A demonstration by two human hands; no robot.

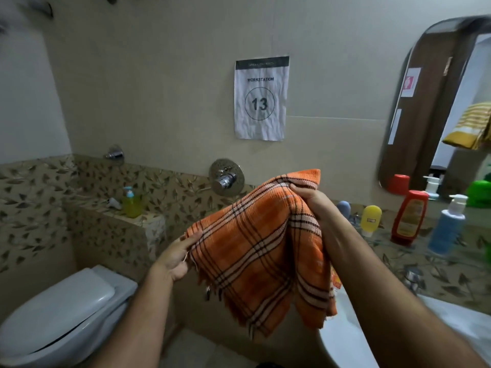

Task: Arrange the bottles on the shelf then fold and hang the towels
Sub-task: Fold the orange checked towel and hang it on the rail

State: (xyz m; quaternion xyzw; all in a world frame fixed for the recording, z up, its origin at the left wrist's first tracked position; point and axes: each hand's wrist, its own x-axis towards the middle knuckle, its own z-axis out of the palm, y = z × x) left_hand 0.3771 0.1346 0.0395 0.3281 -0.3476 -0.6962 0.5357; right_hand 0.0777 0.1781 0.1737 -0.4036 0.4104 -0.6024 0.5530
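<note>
Folding in hand: the orange plaid towel (pixel 255 251) is held up in mid-air in front of the tiled wall, between the toilet (pixel 61 312) and the basin (pixel 345 341), and is judged to be partly folded already
Left hand: the left hand (pixel 174 257) is closed in a pinch on the towel's lower-left edge, thumb on top and fingers hidden under the cloth
Right hand: the right hand (pixel 309 199) is curled round the gathered upper corner, held higher than the left, so the cloth slopes down to the left and its fringed end hangs free
Grip advice: the two held edges would best be levelled and drawn gently taut, so that the plaid lines can be matched before the next fold is laid
Fold advice: the loose layer drooping beneath the right wrist should be squared with the front layer; otherwise an uneven bundle is likely
Risk: the hanging fringe is near the basin rim and could be dragged across it if the towel is lowered
Bottles: a red bottle (pixel 409 217), a yellow bottle (pixel 370 217) and a blue pump bottle (pixel 447 225) are seen standing on the patterned counter (pixel 451 277) under the mirror (pixel 425 102), so that part appears done
Hanging spot: a yellow striped towel (pixel 470 127) is seen in the mirror; the rail itself cannot be made out
</note>
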